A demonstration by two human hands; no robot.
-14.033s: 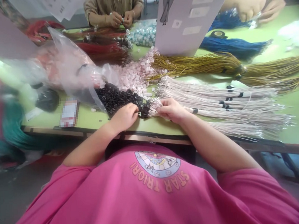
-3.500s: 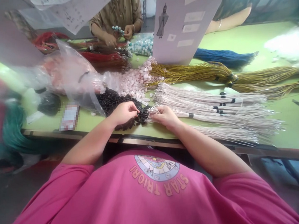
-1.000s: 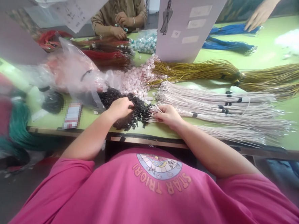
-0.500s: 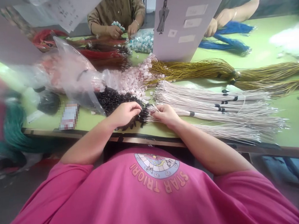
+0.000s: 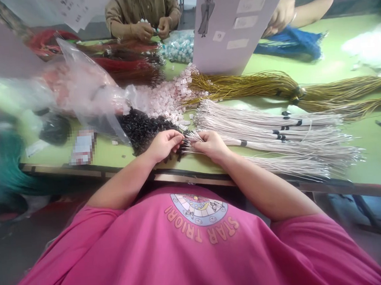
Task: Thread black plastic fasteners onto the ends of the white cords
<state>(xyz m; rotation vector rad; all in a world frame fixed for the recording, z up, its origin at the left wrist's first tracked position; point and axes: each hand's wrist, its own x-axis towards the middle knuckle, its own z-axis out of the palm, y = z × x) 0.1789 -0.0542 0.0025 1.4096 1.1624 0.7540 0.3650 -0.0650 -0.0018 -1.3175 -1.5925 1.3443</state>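
Note:
My left hand (image 5: 163, 145) rests at the near edge of a heap of small black pieces (image 5: 141, 127), its fingers pinched together on one of them. My right hand (image 5: 210, 144) is closed on the near ends of a fan of pale pink cords (image 5: 274, 133), which stretches off to the right across the green table (image 5: 113, 153). The two hands almost touch, fingertip to fingertip. What sits between the fingertips is too small to make out.
Small pink pieces (image 5: 168, 96) are piled behind the black heap, next to a clear plastic bag (image 5: 84, 86). Gold cords (image 5: 254, 85), blue cords (image 5: 290, 39) and red cords (image 5: 124, 60) lie further back. A white card (image 5: 231, 24) stands upright. Two other people's hands (image 5: 149, 29) work across the table.
My left hand has come right from the black heap to meet my right hand at the cord ends. The person at the back right has gathered the blue cords.

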